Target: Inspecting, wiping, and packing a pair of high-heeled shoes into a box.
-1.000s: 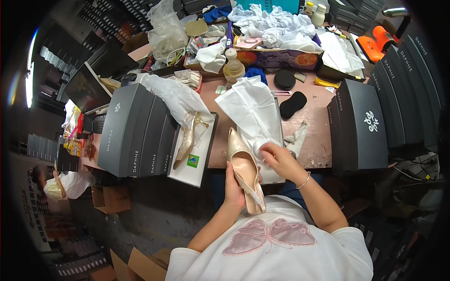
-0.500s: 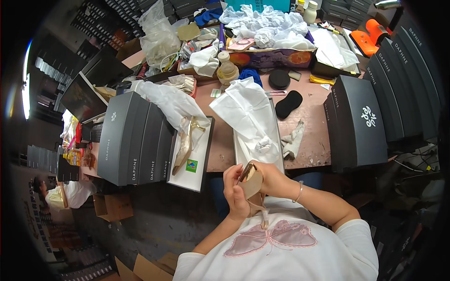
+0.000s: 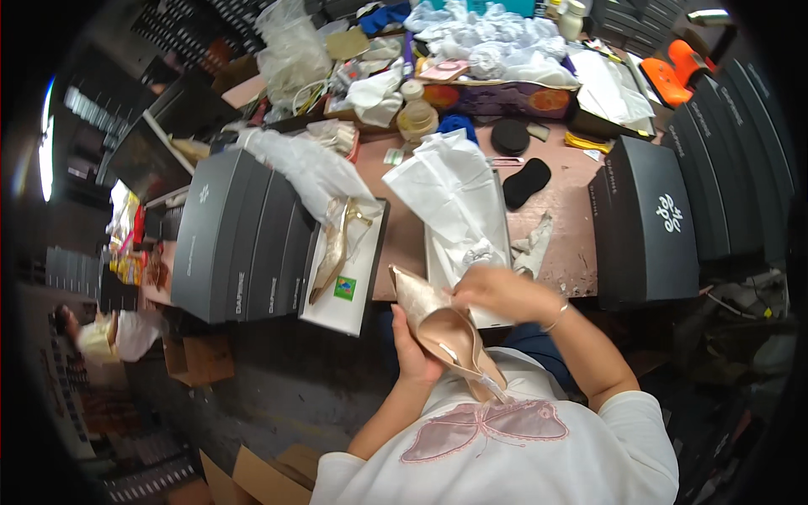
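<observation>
My left hand (image 3: 412,353) supports a pale gold pointed shoe (image 3: 417,295) from its left side, above my lap. The toe points away from me and the beige insole faces up; a strap runs back toward my shirt. Across the shoe's right edge, my right hand (image 3: 505,293) has its fingers curled together, slightly blurred, and whatever they may pinch is hidden. Just beyond lies an open shoe box (image 3: 503,210) with white tissue paper (image 3: 446,189) in it. A matching heeled shoe (image 3: 331,257) rests in another open white-lined box (image 3: 345,316) to the left.
Dark shoe boxes (image 3: 215,236) stand at left, more (image 3: 648,219) at right. A black oval pad (image 3: 528,183), a round black tin (image 3: 510,136) and a crumpled cloth (image 3: 534,244) lie on the table. Behind them are a bottle (image 3: 417,118) and a carton of crumpled paper (image 3: 505,99).
The shoe has turned so its toe points away and its opening faces up. My right hand has shifted to its right edge, while my left hand keeps holding it.
</observation>
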